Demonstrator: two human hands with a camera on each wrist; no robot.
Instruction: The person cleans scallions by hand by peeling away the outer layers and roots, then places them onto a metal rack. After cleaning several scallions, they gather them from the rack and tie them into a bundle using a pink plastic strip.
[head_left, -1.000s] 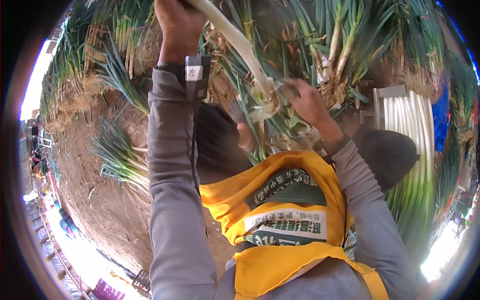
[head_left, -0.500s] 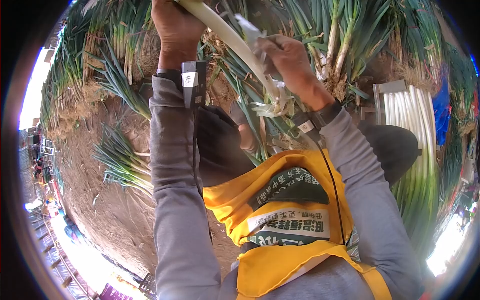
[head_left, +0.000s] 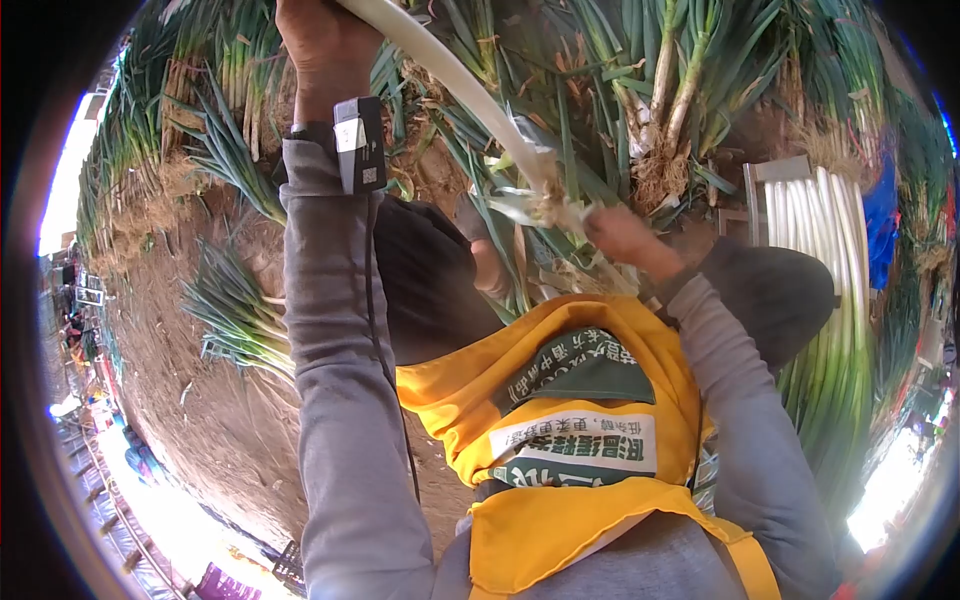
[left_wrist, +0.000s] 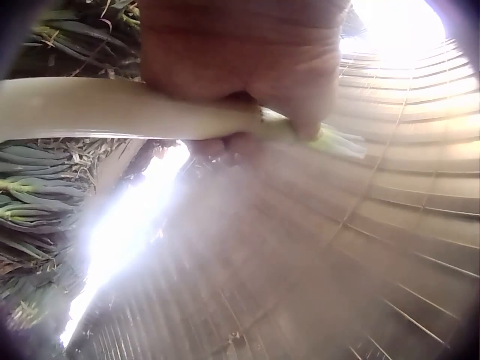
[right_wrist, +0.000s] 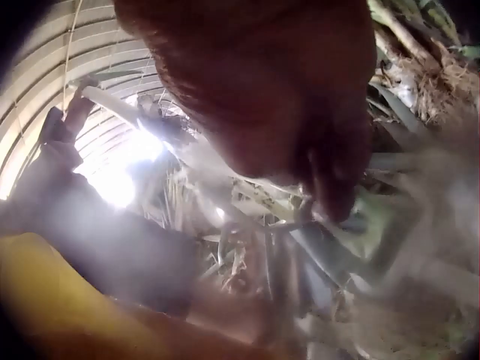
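Note:
My left hand (head_left: 330,45) is raised at the top of the head view and grips a long leek (head_left: 450,75) by its upper part. In the left wrist view the fingers curl round the white stalk (left_wrist: 90,112). The leek slants down to the right, its root end (head_left: 545,195) fringed with loose, torn outer skin (head_left: 515,208). Just right of that end, my right hand (head_left: 630,240), blurred, pinches a pale strip of peeled skin (head_left: 572,216). Its curled fingers meet the leafy scraps in the right wrist view, where much is blurred.
White-stalked leeks (head_left: 820,230) lie beside a metal frame (head_left: 752,205) at the right, near blue plastic (head_left: 882,225). Rooted leek bundles (head_left: 690,90) line the back. A smaller leek pile (head_left: 240,310) lies on the soil (head_left: 190,400) at the left. Bent knees flank the yellow apron (head_left: 560,310).
My right hand went up along the stalk, then came back down past the root end with peeled skin. The left hand keeps hold of the leek and has shifted slightly left.

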